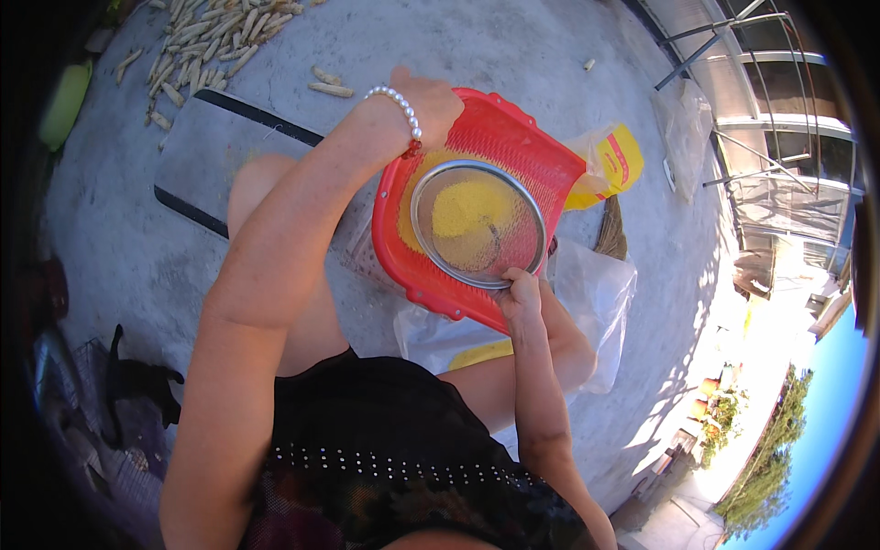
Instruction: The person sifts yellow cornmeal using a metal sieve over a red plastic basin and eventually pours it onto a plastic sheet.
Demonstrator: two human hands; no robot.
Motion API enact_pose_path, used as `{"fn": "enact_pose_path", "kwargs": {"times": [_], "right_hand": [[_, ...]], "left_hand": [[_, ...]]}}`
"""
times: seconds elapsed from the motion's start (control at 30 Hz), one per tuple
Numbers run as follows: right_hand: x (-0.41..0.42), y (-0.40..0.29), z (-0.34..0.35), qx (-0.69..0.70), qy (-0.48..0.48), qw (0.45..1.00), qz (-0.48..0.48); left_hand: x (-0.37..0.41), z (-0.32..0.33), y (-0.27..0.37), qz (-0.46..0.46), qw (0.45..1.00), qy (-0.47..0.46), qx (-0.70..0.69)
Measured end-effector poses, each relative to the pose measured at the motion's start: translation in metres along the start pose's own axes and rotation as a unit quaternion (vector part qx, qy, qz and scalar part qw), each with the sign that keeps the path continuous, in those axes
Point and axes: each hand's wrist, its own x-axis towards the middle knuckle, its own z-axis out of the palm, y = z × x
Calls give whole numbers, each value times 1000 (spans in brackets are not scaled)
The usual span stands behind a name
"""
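Observation:
My right hand (520,295) pinches the near rim of a round metal sieve (421,240). Fine yellow meal (462,206) lies heaped on its mesh. The sieve is over a red plastic winnowing basket (543,148), in which more yellowish meal is spread around the sieve. At the basket's far left corner, my left hand (427,106) is closed over the rim; its fingertips are partly hidden. A pearl-like bracelet with red beads circles that wrist. The basket is between my legs, above clear plastic sheeting.
Corn cobs (213,34) are heaped on the concrete floor at upper left. A yellow printed bag (615,165) and a broom head (611,234) are right of the basket. Clear plastic (591,295) lies by my right knee. A black cat (141,385) is at lower left, near a wire rack.

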Motion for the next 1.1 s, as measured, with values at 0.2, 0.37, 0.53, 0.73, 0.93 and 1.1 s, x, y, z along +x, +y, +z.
{"fn": "enact_pose_path", "kwargs": {"times": [0.2, 0.37, 0.53, 0.73, 0.93, 1.1], "right_hand": [[-14, -8, 17, -84, 36, 995, -39], [2, -12, -7, 0, 0, 1000, -19], [-7, -14, -5, -26, -14, 1000, -5], [-3, -11, 1, -65, 5, 998, -12], [-3, -12, 10, 3, 10, 999, -36], [3, -10, 1, 53, 5, 999, 0]], "left_hand": [[-2, -2, -1, -2, 1000, -3, -21], [0, -1, -2, 3, 1000, 6, -19], [-2, -4, 0, 2, 1000, 2, -13], [-1, -3, 0, -6, 1000, 4, -7], [0, -4, -2, -2, 1000, 14, -15], [1, -3, -4, 2, 1000, 24, -17]]}}
